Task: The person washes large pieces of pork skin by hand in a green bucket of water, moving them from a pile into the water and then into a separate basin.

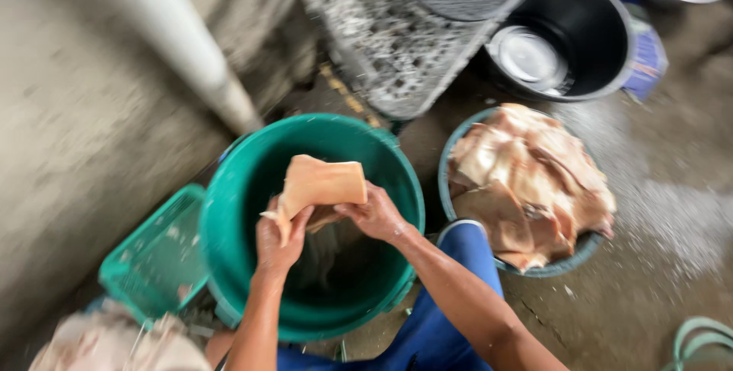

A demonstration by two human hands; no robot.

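Nearby, a heaped meat basin (458,138), black bucket (588,12), green basket (156,253).

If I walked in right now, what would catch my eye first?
Most likely the pale slab of raw meat held up by both hands, the left hand and right hand, over the big green bucket at centre. Just to its right, a round basin is heaped with more pale pieces, and a black bucket stands behind it.
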